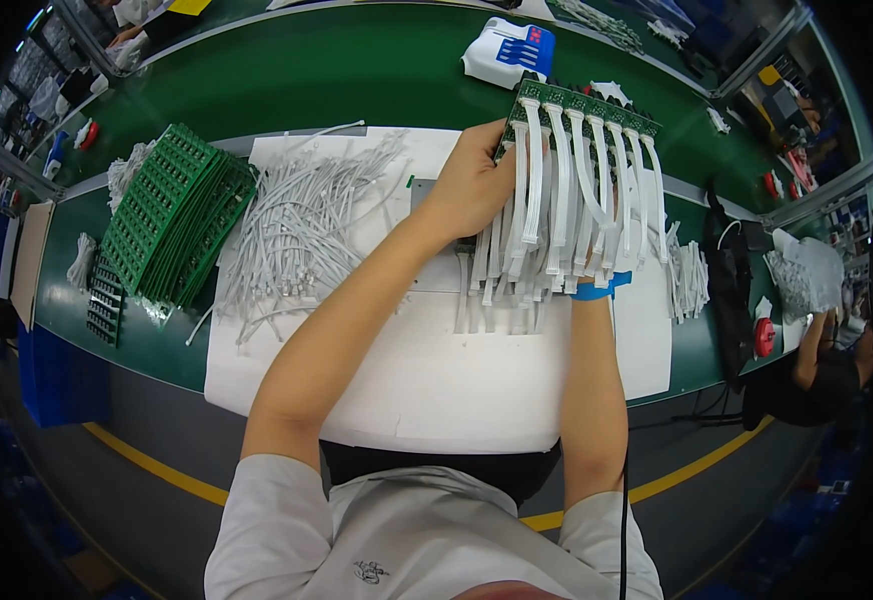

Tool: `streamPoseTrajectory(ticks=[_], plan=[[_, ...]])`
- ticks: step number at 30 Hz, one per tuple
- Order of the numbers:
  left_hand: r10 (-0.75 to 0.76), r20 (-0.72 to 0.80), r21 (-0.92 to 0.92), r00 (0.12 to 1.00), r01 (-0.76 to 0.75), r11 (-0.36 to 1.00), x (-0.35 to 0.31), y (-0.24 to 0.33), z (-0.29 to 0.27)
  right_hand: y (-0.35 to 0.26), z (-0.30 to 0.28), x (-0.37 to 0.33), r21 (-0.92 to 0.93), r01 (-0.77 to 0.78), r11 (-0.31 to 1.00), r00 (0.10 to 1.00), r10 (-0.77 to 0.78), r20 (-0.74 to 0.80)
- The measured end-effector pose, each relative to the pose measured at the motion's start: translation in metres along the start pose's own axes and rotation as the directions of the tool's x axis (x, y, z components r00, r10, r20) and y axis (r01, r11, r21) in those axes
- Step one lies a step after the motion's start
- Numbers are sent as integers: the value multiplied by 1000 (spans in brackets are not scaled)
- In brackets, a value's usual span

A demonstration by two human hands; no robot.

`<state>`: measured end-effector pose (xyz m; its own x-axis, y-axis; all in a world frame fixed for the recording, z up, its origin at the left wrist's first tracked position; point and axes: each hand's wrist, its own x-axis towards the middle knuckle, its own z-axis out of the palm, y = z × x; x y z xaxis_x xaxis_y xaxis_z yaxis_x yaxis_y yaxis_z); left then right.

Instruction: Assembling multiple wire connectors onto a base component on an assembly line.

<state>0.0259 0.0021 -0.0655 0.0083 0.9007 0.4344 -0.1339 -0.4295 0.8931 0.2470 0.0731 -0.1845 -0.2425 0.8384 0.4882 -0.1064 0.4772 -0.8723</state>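
Note:
My left hand (476, 188) is closed on the left end of a green circuit board panel (588, 106), lifted at the far right of the white work sheet. From the panel's connectors hang several flat white cables (558, 195) in a dense curtain. Behind that curtain my right hand is hidden; only its forearm (593, 390) and a blue wrist strap (601, 287) show below the cables. What the right fingers do cannot be made out. A grey plate (422, 190) lies partly under my left wrist.
Left of my arms spreads a loose heap of white cables (301, 215), beside a tilted stack of green boards (161, 215). A blue-and-white device (509, 52) stands at the back. Right of the sheet lie a white cable bundle (690, 275) and a black bag (726, 290).

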Motion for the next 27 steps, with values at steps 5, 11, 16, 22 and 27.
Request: streamPoseTrajectory(ticks=[5,11,16,22,27], plan=[[35,-27,-66,999,-37,997,-4,-2,4,13,1,-5,79,-56,995,998,57,-4],[-55,20,-80,998,57,995,-5,-5,-1,25,-4,-12,288,-135,948,989,148,-25],[-24,111,-46,994,30,999,-3,-2,-6,33,-7,-10,541,-206,816,963,268,-38],[-98,216,-43,972,109,993,0,5,-17,43,-6,-20,786,-252,565,912,409,-1],[-135,270,-85,953,164,983,0,3,-21,56,-27,-9,922,-244,299,856,514,60]])
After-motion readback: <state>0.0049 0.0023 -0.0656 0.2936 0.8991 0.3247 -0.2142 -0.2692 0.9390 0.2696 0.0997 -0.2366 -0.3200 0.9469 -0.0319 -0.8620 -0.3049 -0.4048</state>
